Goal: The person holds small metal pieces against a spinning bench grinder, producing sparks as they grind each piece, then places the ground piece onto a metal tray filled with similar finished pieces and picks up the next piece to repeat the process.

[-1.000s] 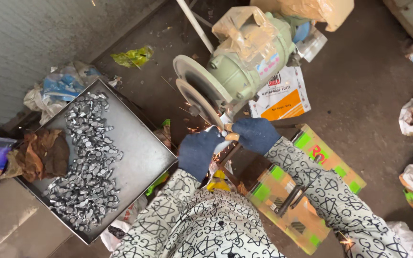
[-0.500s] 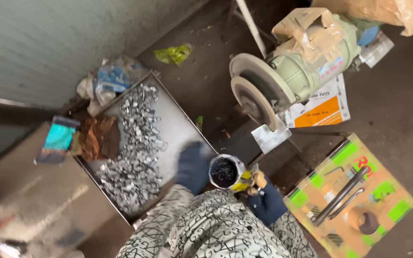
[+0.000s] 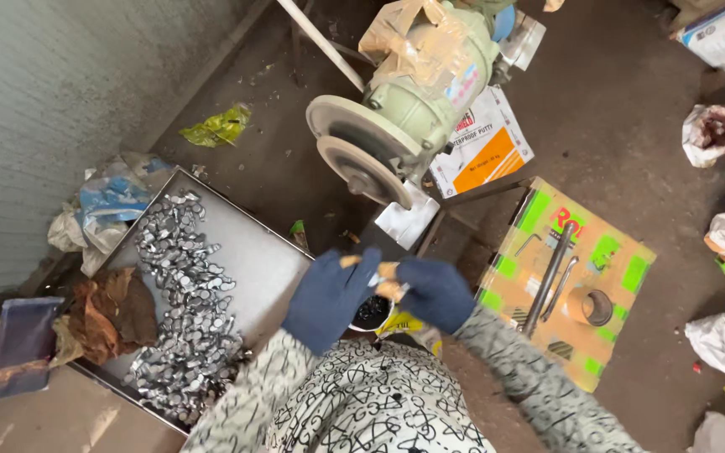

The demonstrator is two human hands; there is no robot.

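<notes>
Both hands in dark blue gloves, patterned black-and-white sleeves. Left hand and right hand meet at centre, fingertips pinched together on a small metal piece, w/ orange-tan fingertip wraps showing. Left grip closed on the piece from the left; right grip closed on it from the right. Exact shape of the piece: cannot tell, mostly hidden by fingers.

Directly under the hands: small round cup w/ dark contents, partly covered by left hand.

Left of hands: shallow metal tray holding a long heap of small shiny metal parts. Brown rag lies at tray's left edge; dark flat slab just beyond it.

Right of hands: cardboard sheet w/ green patches, carrying two long metal rods and a tape roll.

Beyond hands: bench grinder, pale green body, wheel facing the hands, plastic wrap on top. White-orange box just beside it.

Far: green wrapper on floor; crumpled bags at right.
</notes>
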